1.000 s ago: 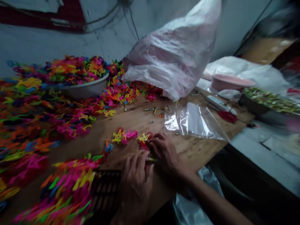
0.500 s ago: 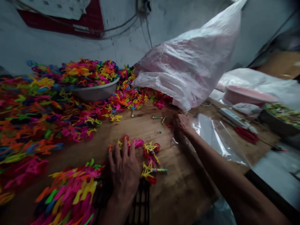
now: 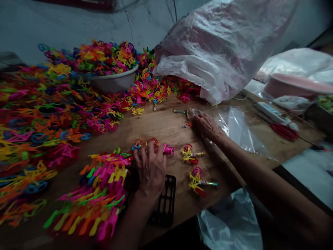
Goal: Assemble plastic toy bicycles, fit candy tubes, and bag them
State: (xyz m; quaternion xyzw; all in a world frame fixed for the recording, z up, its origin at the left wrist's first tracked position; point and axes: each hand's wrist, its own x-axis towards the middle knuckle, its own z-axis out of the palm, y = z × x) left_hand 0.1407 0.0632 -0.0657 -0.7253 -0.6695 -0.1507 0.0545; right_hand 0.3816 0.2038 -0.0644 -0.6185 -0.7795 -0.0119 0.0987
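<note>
My left hand [image 3: 151,166] lies palm down, its bent fingers apart, on small plastic toy bicycles. A pink toy bicycle [image 3: 168,149] and an orange-and-blue one [image 3: 137,144] show beside its fingertips. Under its wrist side is a black slotted tray [image 3: 166,205]. To its right lie two yellow toy bicycles, an upper one [image 3: 187,154] and a lower one [image 3: 195,182], each with a patterned stick. My right hand [image 3: 206,125] is closed near small candy-like sticks [image 3: 180,111]; its fingertips are hidden. Clear film shows by its knuckles and a clear plastic bag [image 3: 236,130] lies beside it.
Colourful toy bicycles [image 3: 65,114] heap up on the left, around a full grey basin [image 3: 114,81]. Rows of bright pieces [image 3: 91,198] lie front left. A large pinkish plastic sack [image 3: 221,48] stands behind. A power strip [image 3: 272,113] and red cord [image 3: 284,133] lie right.
The view has tipped downward. The two yellow toy bicycles now lie farther right of my left hand and farther apart. My left fingers are more bent; my right hand remains closed.
</note>
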